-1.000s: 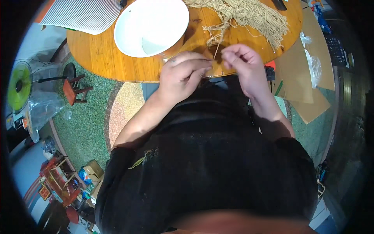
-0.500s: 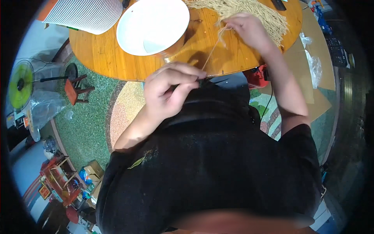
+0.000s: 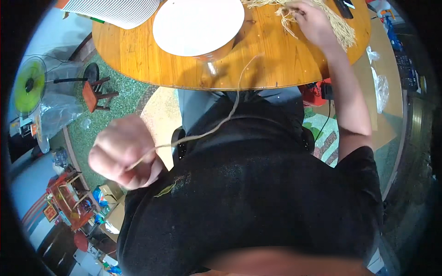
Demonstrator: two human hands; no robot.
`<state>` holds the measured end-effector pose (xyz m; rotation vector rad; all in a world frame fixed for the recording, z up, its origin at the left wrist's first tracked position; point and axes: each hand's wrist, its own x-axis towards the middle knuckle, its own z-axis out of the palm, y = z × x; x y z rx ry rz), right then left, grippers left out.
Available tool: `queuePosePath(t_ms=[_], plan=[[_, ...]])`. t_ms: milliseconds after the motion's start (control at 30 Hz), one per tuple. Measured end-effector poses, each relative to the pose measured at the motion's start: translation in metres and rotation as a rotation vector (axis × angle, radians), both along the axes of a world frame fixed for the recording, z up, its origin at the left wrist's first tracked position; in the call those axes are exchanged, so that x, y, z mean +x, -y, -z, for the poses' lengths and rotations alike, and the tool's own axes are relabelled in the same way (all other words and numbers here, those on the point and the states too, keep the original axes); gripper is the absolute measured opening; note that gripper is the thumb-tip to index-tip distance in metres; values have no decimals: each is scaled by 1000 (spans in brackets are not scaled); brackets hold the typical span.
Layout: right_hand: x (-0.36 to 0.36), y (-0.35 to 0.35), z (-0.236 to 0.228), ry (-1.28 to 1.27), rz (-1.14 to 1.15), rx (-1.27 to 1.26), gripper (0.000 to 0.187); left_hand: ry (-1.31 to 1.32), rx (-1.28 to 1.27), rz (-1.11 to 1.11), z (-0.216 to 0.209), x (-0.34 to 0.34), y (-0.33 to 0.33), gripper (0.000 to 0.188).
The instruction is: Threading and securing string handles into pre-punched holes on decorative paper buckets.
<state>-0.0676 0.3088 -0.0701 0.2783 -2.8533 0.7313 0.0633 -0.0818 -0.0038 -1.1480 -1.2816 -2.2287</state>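
Observation:
My left hand [image 3: 124, 152] is closed on one end of a thin tan string [image 3: 202, 135], held out to the left of my body and a little blurred. From those fingers the string runs loose across my dark shirt, its other end over the table's near edge. At the far right of the table my right hand [image 3: 315, 23] pinches some tan strands [image 3: 287, 20], whose ends hang below the fingers. Beside and partly under that hand lies a thick bundle of similar string [image 3: 343, 34].
A large white tub [image 3: 198, 30] stands on the wooden table [image 3: 133, 60], with a stack of white ridged containers [image 3: 117, 9] to its left. A dark object [image 3: 343, 8] lies at the far right. On the floor at left are a small stool [image 3: 94, 96] and a green fan [image 3: 30, 85].
My left hand has swung down and left, drawing the string away from the right hand. The right hand has moved slightly up and right, to the bundle. The view has shifted a little.

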Motion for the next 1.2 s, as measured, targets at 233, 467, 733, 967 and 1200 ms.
queuePosePath(t_ms=[233,467,733,967,1200], plan=[[119,116,-10,117,-499,-1188,38,308,-527,-144,38,-11,-46,17],[142,125,-22,610,-97,-1380,22,530,-409,-68,59,-18,-75,16],[141,134,0,83,-144,-1089,5,809,-255,153,72,-17,-76,3],[118,129,11,-386,-141,-747,9,399,-504,-144,53,-32,-74,18],[92,139,43,-506,18,-751,8,3,-807,-308,0,-94,-52,20]])
